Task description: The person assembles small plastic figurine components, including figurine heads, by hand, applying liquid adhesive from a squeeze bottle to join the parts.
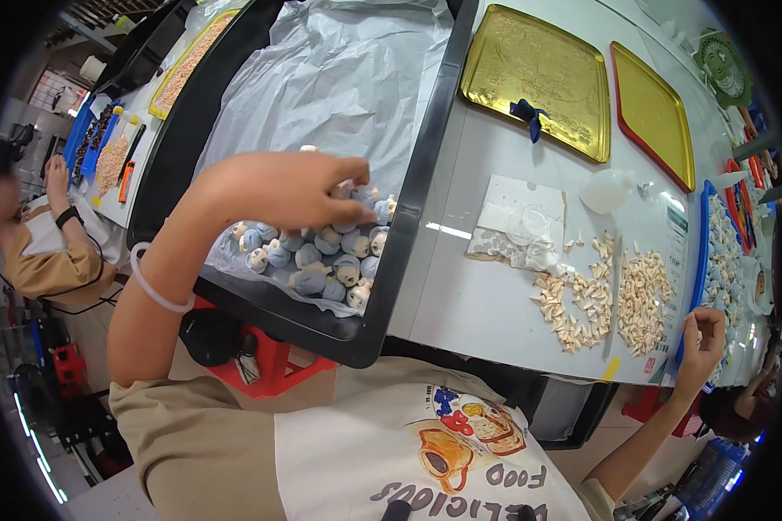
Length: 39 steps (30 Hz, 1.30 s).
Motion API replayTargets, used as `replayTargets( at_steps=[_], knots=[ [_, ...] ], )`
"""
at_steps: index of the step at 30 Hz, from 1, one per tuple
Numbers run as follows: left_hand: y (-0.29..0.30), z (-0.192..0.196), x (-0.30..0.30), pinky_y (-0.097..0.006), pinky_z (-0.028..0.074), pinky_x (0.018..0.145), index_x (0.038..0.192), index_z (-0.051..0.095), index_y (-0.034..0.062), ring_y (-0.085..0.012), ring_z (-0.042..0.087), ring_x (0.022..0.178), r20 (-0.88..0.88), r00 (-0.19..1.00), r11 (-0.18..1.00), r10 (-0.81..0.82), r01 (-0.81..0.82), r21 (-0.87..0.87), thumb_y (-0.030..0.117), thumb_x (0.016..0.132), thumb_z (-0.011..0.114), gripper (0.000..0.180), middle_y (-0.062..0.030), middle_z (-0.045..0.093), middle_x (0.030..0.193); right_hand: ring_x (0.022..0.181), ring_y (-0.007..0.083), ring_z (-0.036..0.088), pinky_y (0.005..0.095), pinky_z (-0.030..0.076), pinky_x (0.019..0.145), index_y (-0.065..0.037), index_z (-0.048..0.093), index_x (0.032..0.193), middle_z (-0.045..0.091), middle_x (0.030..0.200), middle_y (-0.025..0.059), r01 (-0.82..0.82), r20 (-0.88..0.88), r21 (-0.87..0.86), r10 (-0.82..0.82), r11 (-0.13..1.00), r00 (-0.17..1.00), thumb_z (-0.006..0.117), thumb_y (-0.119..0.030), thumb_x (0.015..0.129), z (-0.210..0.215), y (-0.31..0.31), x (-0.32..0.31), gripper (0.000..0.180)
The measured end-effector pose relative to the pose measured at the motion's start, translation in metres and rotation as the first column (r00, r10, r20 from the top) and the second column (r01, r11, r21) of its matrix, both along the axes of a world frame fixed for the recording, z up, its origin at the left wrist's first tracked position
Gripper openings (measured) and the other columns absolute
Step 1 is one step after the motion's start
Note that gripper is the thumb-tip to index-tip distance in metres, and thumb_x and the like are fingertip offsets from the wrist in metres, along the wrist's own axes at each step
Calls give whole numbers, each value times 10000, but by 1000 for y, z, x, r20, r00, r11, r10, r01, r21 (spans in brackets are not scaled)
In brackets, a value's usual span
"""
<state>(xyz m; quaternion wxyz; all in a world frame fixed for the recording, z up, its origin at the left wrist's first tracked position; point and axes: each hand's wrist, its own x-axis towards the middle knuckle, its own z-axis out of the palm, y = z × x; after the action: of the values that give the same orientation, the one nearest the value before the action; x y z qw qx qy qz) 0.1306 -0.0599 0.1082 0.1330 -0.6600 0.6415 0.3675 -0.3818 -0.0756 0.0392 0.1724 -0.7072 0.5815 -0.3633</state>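
Note:
My left hand [308,191] reaches over the near end of a black tray [375,321] lined with thin white sheeting. Its fingers curl round a small blue-and-cream ball-shaped figure [351,187], which partly shows between thumb and forefinger. Beneath it several similar figures [308,280] lie in a heap, some with dark marks. Far to the right, my right hand [706,337] is closed in a pinch at the near end of a blue tray [698,276] holding many pale blue and white pieces [723,260]. Whatever those fingers hold is hidden.
Small cream pointed pieces [643,300] lie in piles on the white table, beside a white card [521,208] with crumpled film. Two gold trays [539,78] lie farther back, a dark blue bow [530,118] on one. At left, another person [48,234] sits by trays of small parts.

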Motion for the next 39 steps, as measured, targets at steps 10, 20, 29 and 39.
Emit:
replayTargets(
  at_steps=[10, 20, 29, 39],
  knots=[
    [55, 0, 6, -372, 470, 752, 1131, 507, 54, -333, 590, 887, -5, 995, 979, -103, 100, -175, 206, 836, 621, 351, -128, 515, 1096, 777, 82, 454, 213, 379, 747, -11, 499, 926, 483, 858, 8, -38, -39, -18, 37, 999, 999, 531, -1, 871, -1, -11, 11, 64],
    [74, 1, 0, -343, 491, 722, 1069, 560, 48, -294, 599, 837, -199, 970, 926, -142, 59, -372, 1, 733, 635, 347, -93, 546, 1025, 797, 76, 487, 208, 385, 752, 19, 567, 927, 535, 879, 12, -41, -86, 67, 47, 997, 995, 532, 27, 843, 6, -10, 28, 91],
    [83, -2, -8, -333, 504, 717, 985, 605, 30, -290, 612, 830, -251, 956, 897, -152, 27, -442, -35, 725, 615, 268, -100, 587, 1031, 829, 101, 507, 218, 393, 780, 33, 591, 927, 552, 901, 40, -77, -26, 47, 79, 996, 997, 573, 0, 861, 5, -13, 34, 76],
    [124, 6, -43, -291, 512, 679, 976, 677, 17, -261, 638, 877, -617, 738, 665, -274, -319, -675, -115, 736, 608, 283, -148, 622, 1049, 872, 123, 500, 222, 377, 809, 35, 594, 902, 542, 931, 50, -98, 19, 49, 97, 994, 995, 597, 29, 831, 12, -5, 22, 71]
  ],
)
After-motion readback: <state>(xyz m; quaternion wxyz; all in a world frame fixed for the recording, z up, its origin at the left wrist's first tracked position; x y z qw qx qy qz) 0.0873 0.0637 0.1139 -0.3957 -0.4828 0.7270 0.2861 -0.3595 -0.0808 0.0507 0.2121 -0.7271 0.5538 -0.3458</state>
